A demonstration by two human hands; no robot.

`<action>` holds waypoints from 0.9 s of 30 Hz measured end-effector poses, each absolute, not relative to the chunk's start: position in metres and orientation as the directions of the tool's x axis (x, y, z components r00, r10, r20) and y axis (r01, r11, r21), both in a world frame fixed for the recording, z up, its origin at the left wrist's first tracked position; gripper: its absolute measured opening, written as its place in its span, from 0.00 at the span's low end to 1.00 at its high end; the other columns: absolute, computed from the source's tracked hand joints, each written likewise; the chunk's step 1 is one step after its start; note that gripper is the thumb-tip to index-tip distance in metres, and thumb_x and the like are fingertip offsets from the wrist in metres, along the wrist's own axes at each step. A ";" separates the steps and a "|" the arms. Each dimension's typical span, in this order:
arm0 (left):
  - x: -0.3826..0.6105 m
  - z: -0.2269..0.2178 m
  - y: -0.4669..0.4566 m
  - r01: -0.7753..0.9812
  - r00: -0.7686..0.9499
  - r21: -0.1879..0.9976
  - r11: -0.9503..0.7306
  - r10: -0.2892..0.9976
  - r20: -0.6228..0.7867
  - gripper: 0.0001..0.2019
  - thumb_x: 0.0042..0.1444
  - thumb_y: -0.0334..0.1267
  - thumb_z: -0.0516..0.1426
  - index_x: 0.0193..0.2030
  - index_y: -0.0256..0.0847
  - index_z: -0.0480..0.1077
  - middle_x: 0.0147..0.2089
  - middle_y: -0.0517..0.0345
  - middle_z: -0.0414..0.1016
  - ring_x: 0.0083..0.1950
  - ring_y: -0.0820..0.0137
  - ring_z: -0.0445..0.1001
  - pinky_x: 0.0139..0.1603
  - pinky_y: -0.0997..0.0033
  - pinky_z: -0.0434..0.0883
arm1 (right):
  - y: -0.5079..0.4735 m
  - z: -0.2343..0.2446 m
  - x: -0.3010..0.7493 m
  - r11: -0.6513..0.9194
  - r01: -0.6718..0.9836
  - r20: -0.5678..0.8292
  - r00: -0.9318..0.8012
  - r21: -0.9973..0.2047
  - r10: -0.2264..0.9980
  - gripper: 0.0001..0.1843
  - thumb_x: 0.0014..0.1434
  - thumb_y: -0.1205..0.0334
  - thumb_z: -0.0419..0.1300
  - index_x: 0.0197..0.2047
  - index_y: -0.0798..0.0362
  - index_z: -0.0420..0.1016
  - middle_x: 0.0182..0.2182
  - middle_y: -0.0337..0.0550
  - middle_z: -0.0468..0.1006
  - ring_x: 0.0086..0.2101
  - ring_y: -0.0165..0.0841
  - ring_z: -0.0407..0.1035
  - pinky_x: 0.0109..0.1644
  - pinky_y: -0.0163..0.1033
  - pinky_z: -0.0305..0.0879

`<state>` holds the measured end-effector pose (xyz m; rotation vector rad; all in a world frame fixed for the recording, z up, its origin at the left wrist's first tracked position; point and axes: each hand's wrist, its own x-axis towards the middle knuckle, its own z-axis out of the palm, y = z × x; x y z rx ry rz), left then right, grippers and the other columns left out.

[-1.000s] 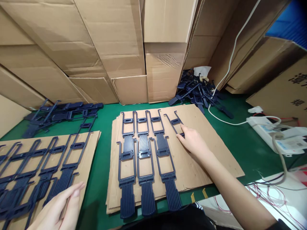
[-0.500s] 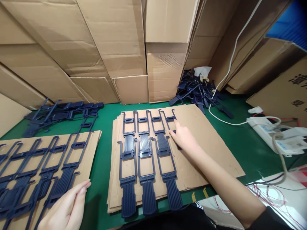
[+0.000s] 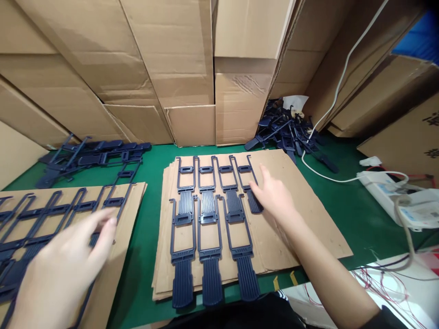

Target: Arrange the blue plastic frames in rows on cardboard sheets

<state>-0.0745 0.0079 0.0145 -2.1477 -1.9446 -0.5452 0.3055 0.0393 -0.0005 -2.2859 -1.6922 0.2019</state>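
My right hand (image 3: 274,192) is over the right cardboard sheet (image 3: 295,219), index finger and thumb apart, holding nothing. Just left of it lies a dark blue plastic frame with a ribbed tongue (image 3: 254,201), the rightmost in the upper row. Several like frames lie beside it, and a lower row, including a ribbed piece (image 3: 212,281), overlaps their tongues. My left hand (image 3: 65,265), blurred by motion, hovers above the left cardboard sheet (image 3: 113,274), thumb and forefinger curved with a gap between them. Near its fingertips is another blue frame (image 3: 115,201); the hand hides part of the row there.
Loose blue parts form one pile (image 3: 92,157) at the back left and another (image 3: 286,130) at the back right. Cardboard boxes (image 3: 178,55) wall off the rear. A white cable (image 3: 334,179) runs to a power strip (image 3: 394,196) on the right of the green table (image 3: 137,256).
My left hand has risen and moved forward over the left row of frames. My right hand has drawn slightly right, off the upper rightmost frame, whose tongue now shows.
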 end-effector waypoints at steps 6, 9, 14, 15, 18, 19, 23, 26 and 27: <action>-0.088 0.014 0.135 0.999 0.013 0.038 -0.012 1.000 -0.015 0.27 0.57 0.49 0.45 0.54 0.27 0.62 0.55 0.37 0.64 0.55 0.52 0.64 0.52 0.55 0.63 | -0.003 -0.013 0.332 -0.149 0.732 0.334 0.470 -0.665 0.817 0.26 0.56 0.54 0.52 0.57 0.51 0.63 0.42 0.50 0.76 0.37 0.39 0.72 0.39 0.42 0.67; -0.097 -0.005 0.179 0.998 -0.057 0.020 0.059 0.995 -0.077 0.34 0.54 0.53 0.46 0.58 0.23 0.56 0.54 0.27 0.63 0.52 0.46 0.66 0.43 0.50 0.66 | -0.026 -0.025 0.342 -0.139 0.677 0.381 0.558 -0.723 0.737 0.22 0.55 0.55 0.53 0.53 0.50 0.67 0.39 0.47 0.77 0.36 0.36 0.72 0.40 0.40 0.68; -0.105 -0.015 0.206 0.978 -0.208 0.008 0.210 0.973 -0.100 0.43 0.50 0.56 0.50 0.61 0.18 0.46 0.49 0.22 0.65 0.46 0.45 0.70 0.33 0.55 0.68 | -0.053 -0.034 0.365 -0.261 0.670 0.352 0.633 -0.695 0.690 0.21 0.54 0.54 0.54 0.51 0.48 0.69 0.36 0.43 0.78 0.36 0.35 0.72 0.42 0.41 0.68; -0.107 -0.015 0.208 0.973 -0.227 0.010 0.229 0.969 -0.096 0.43 0.50 0.56 0.50 0.61 0.19 0.45 0.49 0.22 0.65 0.46 0.46 0.70 0.33 0.56 0.67 | -0.057 -0.036 0.369 -0.283 0.660 0.338 0.649 -0.696 0.682 0.21 0.54 0.53 0.54 0.51 0.48 0.69 0.35 0.42 0.77 0.35 0.35 0.72 0.42 0.41 0.68; -0.113 -0.014 0.211 0.965 -0.257 0.025 0.260 0.962 -0.095 0.46 0.48 0.58 0.52 0.62 0.21 0.44 0.51 0.26 0.65 0.47 0.47 0.69 0.35 0.57 0.68 | -0.063 -0.040 0.377 -0.325 0.632 0.303 0.681 -0.704 0.667 0.21 0.54 0.53 0.54 0.50 0.48 0.69 0.34 0.42 0.77 0.34 0.35 0.72 0.41 0.41 0.68; -0.116 -0.014 0.212 0.964 -0.261 0.031 0.265 0.960 -0.101 0.46 0.47 0.59 0.53 0.62 0.22 0.44 0.51 0.27 0.64 0.48 0.47 0.68 0.35 0.57 0.68 | -0.063 -0.042 0.377 -0.329 0.630 0.299 0.682 -0.704 0.667 0.21 0.53 0.53 0.54 0.50 0.48 0.70 0.34 0.42 0.77 0.34 0.35 0.72 0.41 0.41 0.68; -0.121 -0.015 0.215 0.959 -0.272 0.043 0.280 0.954 -0.129 0.48 0.45 0.57 0.56 0.63 0.26 0.42 0.55 0.28 0.62 0.52 0.44 0.65 0.40 0.56 0.67 | -0.061 -0.046 0.372 -0.305 0.643 0.303 0.658 -0.703 0.689 0.21 0.54 0.54 0.54 0.49 0.52 0.70 0.33 0.44 0.77 0.35 0.35 0.72 0.39 0.39 0.68; -0.120 -0.014 0.216 0.955 -0.285 0.044 0.293 0.949 -0.132 0.47 0.45 0.55 0.57 0.64 0.29 0.41 0.56 0.30 0.61 0.54 0.44 0.64 0.42 0.55 0.66 | -0.058 -0.047 0.369 -0.294 0.649 0.303 0.645 -0.701 0.701 0.20 0.54 0.55 0.54 0.49 0.52 0.70 0.32 0.43 0.78 0.33 0.34 0.73 0.39 0.38 0.68; -0.119 -0.014 0.216 0.954 -0.289 0.044 0.296 0.949 -0.130 0.46 0.46 0.55 0.57 0.64 0.30 0.41 0.56 0.30 0.61 0.54 0.44 0.63 0.43 0.54 0.66 | -0.057 -0.047 0.368 -0.292 0.650 0.304 0.644 -0.702 0.702 0.20 0.54 0.55 0.54 0.49 0.51 0.70 0.32 0.43 0.78 0.33 0.34 0.73 0.39 0.38 0.68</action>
